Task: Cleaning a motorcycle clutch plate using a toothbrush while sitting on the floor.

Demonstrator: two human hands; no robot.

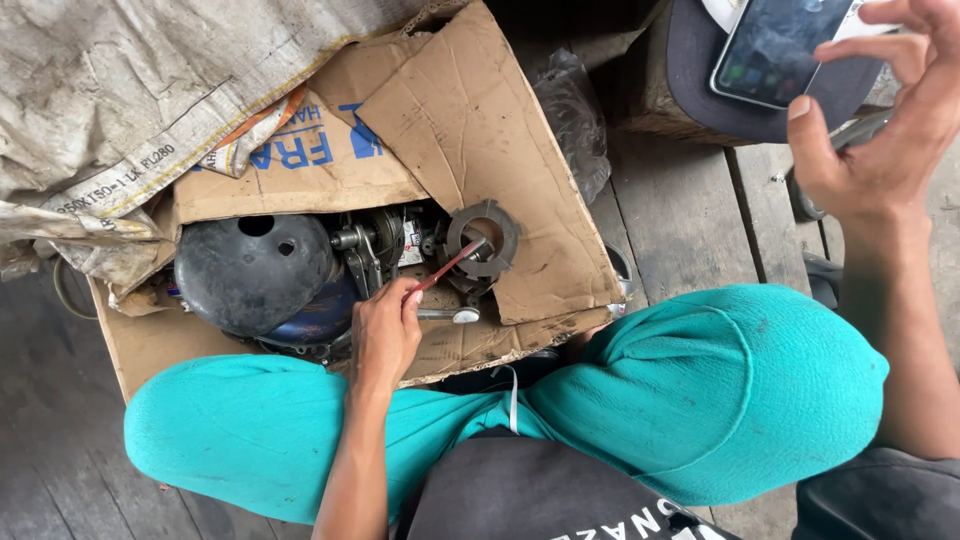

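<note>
While the left hand pinches the near end of a thin red-handled tool, most likely a small screwdriver or pick, its tip rests inside the round metal ring at the right end of the motor assembly, which lies in an open cardboard box. To the ring's left sits the dark domed motor housing, with a blue body under it. A flat silver wrench lies just below the ring, beside the fingers.

By my judgement the tool is light, stiff and slim, so a fingertip pinch near its end suits it; oily metal could make it slip. The motor looks heavy and rigid, best gripped by the housing with both hands.

Well to the ring's upper right, the right hand is open and curled beside a smartphone, fingertips touching its edge; it lies on a dark cap.
</note>
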